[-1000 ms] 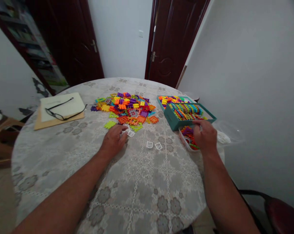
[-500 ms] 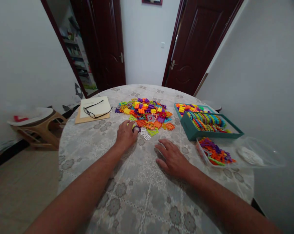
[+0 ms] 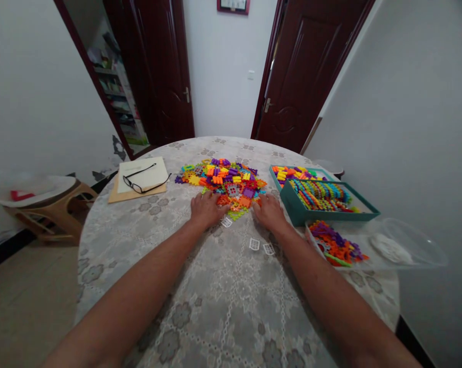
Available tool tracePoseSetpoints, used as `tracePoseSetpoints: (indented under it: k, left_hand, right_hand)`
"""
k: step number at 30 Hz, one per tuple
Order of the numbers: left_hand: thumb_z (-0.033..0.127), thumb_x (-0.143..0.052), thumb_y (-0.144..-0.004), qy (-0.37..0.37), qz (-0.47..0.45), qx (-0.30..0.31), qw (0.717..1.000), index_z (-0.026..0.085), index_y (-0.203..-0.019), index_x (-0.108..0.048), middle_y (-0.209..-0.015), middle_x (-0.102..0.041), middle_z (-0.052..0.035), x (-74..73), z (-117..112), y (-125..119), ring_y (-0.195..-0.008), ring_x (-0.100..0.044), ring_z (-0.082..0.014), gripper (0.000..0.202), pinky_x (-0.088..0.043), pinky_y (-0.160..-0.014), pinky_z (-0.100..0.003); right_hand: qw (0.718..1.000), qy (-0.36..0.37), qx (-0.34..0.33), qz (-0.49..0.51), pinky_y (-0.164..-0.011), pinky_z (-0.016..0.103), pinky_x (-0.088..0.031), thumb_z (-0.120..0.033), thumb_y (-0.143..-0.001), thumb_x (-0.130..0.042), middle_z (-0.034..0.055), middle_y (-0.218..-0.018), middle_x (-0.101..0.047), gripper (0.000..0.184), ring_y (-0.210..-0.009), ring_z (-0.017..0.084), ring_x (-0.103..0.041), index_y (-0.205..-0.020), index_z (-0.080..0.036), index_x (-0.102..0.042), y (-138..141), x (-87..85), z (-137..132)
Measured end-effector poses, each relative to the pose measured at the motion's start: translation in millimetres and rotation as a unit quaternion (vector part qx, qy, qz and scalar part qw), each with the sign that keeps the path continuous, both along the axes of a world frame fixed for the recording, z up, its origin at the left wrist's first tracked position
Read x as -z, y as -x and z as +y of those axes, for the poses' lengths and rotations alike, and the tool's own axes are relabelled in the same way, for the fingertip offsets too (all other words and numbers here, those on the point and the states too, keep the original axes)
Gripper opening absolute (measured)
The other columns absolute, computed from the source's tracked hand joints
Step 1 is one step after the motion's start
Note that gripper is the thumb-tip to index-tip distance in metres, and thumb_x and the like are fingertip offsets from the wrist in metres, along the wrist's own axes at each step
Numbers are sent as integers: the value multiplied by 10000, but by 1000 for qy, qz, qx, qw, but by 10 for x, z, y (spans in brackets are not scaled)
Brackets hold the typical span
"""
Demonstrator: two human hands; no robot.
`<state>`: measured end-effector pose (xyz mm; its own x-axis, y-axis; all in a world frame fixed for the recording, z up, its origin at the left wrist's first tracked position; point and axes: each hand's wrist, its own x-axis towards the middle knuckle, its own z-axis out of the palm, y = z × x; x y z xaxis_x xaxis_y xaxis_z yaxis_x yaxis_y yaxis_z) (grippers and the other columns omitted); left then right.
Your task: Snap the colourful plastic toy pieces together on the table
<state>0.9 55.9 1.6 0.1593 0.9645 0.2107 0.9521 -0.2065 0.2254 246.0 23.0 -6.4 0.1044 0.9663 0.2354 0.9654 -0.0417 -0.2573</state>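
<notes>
No word, brand or number is coming through legibly in this room. On the cream paper [image 3: 152,174] lying at the left of the table [image 3: 112,245], a faint greyish line of marks is running near the top edge, too pale to make out. High on the far wall [image 3: 219,76], a dark-red frame [image 3: 233,12] is hanging partly out of view, its pale sheet [image 3: 233,4] bearing marks too small to decipher. Beyond the doorway at left, packages [image 3: 136,138] are lining the shelves, any print on them blurring into patches of colour.
</notes>
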Motion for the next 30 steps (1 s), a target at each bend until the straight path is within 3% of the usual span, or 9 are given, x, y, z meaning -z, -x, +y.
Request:
tracePoseSetpoints:
  k: [6,12,16,20,24,30]
  left_hand:
    - [657,-679,-915,-30,-17,72,997,274,-1346,-699,-1435,-667,-89,107,-97,-58,-1329,-552,-353,577,-390,-1156,-494]
    - [564,-731,-912,-16,-28,168,985,235,-1270,-729,-1306,-714,-105,64,-357,-45,-1267,-606,-314,486,-432,-1129,-446]
    - [491,-739,-920,0,-47,207,977,214,-1251,-734,-1256,-725,-115,29,-559,-64,-1225,-631,-300,432,-450,-1107,-430]
    - [372,-606,-1002,26,-78,218,972,210,-1114,-770,-1137,-762,-102,-14,-628,-83,-1130,-671,-268,256,-475,-1040,-389]
    - [366,-489,-1036,52,-168,187,967,207,-969,-761,-983,-761,-72,-136,-608,-19,-950,-686,-232,322,-501,-866,-335]
    - [445,-603,-950,61,-251,93,962,209,-996,-688,-875,-726,-14,-387,-614,222,-791,-644,-197,255,-452,-722,-305]
  right_hand:
    - [999,12,-37,-20,-1180,490,-360,-436,-1038,-511,191,-1511,-556,505,-1383,351,-506,-1476,-204,-609,121,118,0]
    - [984,23,-174,-7,-1183,402,-358,-316,-1002,-548,167,-1409,-621,390,-1362,287,-524,-1343,-177,-675,43,65,-243]
    - [975,18,-218,21,-1150,389,-388,-286,-972,-575,146,-1289,-663,291,-1287,271,-562,-1208,-171,-700,-58,64,-454]
    - [977,-23,-201,66,-1084,372,-439,-253,-931,-582,140,-1246,-671,267,-1208,260,-588,-1162,-163,-682,-127,131,-569]
    - [981,-73,-117,134,-1015,360,-474,-274,-920,-573,119,-1165,-683,226,-1112,248,-613,-1099,-180,-673,-158,161,-571]
    - [970,-74,-58,222,-870,322,-493,-347,-952,-533,57,-979,-720,212,-950,219,-643,-989,-204,-686,-172,120,-553]
